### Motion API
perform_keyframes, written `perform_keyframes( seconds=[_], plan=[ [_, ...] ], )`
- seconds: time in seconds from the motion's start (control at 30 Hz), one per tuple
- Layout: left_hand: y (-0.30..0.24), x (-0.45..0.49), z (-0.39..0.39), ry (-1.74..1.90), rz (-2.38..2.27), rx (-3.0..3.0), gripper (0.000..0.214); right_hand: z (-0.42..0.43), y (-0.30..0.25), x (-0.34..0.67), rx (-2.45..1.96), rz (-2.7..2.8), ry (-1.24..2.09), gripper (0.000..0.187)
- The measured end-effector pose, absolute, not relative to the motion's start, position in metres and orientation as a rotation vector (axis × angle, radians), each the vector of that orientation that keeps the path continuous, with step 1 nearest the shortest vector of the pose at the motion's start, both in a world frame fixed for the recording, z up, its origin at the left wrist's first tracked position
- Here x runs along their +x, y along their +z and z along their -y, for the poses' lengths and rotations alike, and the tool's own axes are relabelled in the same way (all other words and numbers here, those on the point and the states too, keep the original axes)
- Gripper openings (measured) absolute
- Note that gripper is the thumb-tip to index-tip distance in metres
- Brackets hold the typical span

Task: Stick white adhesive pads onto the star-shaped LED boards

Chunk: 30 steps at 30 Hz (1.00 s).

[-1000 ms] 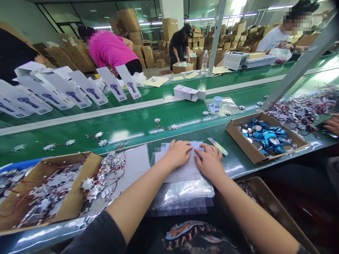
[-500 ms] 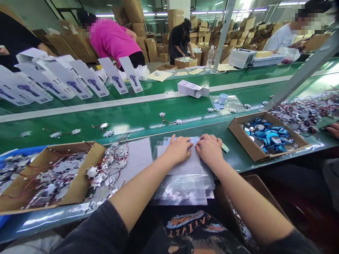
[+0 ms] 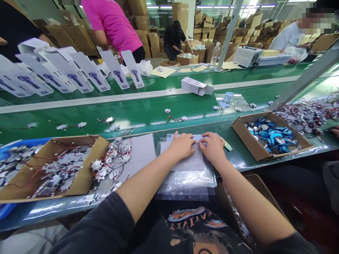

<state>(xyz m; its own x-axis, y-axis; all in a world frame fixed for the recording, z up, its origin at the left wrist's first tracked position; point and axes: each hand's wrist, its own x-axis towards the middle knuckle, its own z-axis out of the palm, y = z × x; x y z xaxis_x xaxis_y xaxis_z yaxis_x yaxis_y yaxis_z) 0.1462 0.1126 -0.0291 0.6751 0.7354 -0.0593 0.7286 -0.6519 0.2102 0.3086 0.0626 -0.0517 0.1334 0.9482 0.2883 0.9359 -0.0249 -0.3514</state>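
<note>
A cardboard box (image 3: 249, 143) holds shiny blue discs (image 3: 272, 135). Another box (image 3: 91, 165) holds spiky metal stars (image 3: 96, 164) with red wires (image 3: 129, 132). A water bottle (image 3: 214, 55) stands far back.

The left hand (image 3: 182, 145) and right hand (image 3: 212, 146) lie palm down side by side, just apart, fingers slightly curled. The bare left forearm (image 3: 148, 180) and right forearm (image 3: 246, 197) angle inward; a dark sleeve (image 3: 97, 225) covers the left upper arm.

Cardboard cartons (image 3: 156, 40) stacked beneath ceiling strip lights (image 3: 209, 6)
</note>
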Motion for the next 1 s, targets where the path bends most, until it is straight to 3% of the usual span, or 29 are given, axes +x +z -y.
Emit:
perform_keyframes(
  seconds=[0.4,0.6,0.83,1.0],
  plan=[
    [-0.029,0.147,-0.113,0.062,-1.191,2.652,0.037,-0.055,-0.058,0.316,-1.747,1.867,0.178,0.014],
    [-0.026,0.148,-0.113,0.03,-1.183,2.626,0.04,-0.06,-0.062,0.328,-1.65,1.716,0.418,0.013],
    [-0.021,0.148,-0.115,-0.038,-1.169,2.592,0.045,-0.065,-0.053,0.337,-1.513,1.453,0.805,0.023],
    [-0.005,0.134,-0.105,0.047,-1.161,2.626,0.055,-0.055,-0.029,0.333,-1.425,1.216,1.117,0.043]
  ],
)
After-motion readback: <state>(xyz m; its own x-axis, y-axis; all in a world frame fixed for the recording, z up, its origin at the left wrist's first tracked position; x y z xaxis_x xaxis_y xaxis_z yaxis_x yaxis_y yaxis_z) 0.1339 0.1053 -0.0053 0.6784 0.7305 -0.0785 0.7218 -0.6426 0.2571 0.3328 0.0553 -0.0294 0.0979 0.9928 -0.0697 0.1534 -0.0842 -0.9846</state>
